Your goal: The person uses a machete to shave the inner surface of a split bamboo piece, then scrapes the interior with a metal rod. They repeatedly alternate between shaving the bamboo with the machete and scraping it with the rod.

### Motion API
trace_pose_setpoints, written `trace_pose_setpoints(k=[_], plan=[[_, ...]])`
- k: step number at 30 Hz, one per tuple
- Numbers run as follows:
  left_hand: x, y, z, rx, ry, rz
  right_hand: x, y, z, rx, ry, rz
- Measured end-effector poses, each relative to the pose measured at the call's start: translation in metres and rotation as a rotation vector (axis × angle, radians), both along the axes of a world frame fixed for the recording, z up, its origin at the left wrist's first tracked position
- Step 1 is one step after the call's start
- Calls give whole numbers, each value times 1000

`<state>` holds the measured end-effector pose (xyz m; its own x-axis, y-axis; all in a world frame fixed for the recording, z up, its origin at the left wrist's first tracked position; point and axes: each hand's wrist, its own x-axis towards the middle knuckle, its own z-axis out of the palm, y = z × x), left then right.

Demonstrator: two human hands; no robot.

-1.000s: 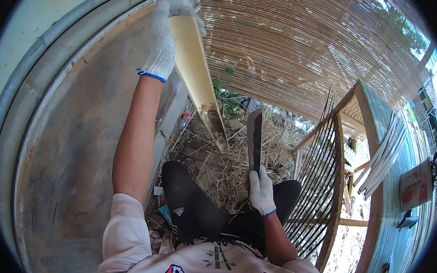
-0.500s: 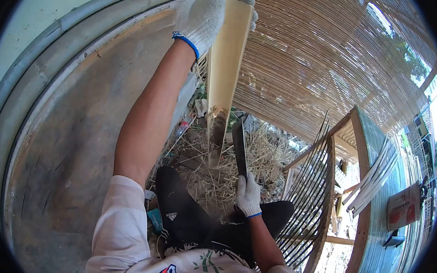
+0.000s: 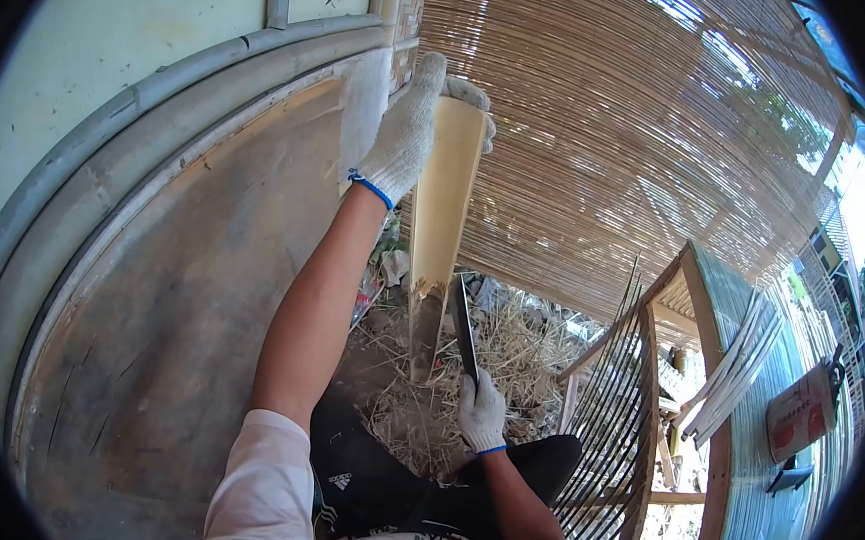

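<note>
A long split length of bamboo (image 3: 445, 187) stands upright in front of me, its pale hollow side facing me and a broken node partway down. My left hand (image 3: 408, 135), in a white knitted glove with a blue cuff, is wrapped around its top end. Lower on the right, my gloved right hand (image 3: 483, 414) grips a machete (image 3: 466, 324) by the handle. The dark blade points up, its tip close beside the bamboo's right edge near the broken node. The handle is mostly hidden in my fist.
Straw-like shavings (image 3: 507, 354) litter the ground below. On the left is a large brown board (image 3: 174, 284) with curved grey poles along its edge. A slatted bamboo screen (image 3: 579, 140) hangs behind. At right stand a wooden frame (image 3: 712, 307) with thin strips and a red-and-white container (image 3: 800, 416).
My view has tilted upward, so the scene sits lower in the frame. The machete blade has turned more edge-on and come nearer the bamboo's right edge. Both hands keep their grip.
</note>
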<state>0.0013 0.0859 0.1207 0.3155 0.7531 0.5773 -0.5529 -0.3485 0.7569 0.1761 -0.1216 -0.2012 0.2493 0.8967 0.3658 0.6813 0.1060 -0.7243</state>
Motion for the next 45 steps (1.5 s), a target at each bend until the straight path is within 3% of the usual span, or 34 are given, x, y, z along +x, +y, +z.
trace_pose_setpoints(k=[12,20,24,29,35,39,45], plan=[[5,0,-7,10,-14,-87,-3,2,9,57,53,64],[13,1,-6,30,-18,-147,4,25,-9,-142,-100,19],[15,6,-4,29,-2,-116,2,23,-5,-22,-30,16],[13,8,-6,51,35,-67,12,34,-10,-132,-133,17],[19,15,-10,127,25,-75,19,26,-7,156,136,51],[26,14,-6,107,35,-100,30,48,3,-230,-100,42],[25,7,-6,149,95,-65,56,45,15,-291,-33,291]])
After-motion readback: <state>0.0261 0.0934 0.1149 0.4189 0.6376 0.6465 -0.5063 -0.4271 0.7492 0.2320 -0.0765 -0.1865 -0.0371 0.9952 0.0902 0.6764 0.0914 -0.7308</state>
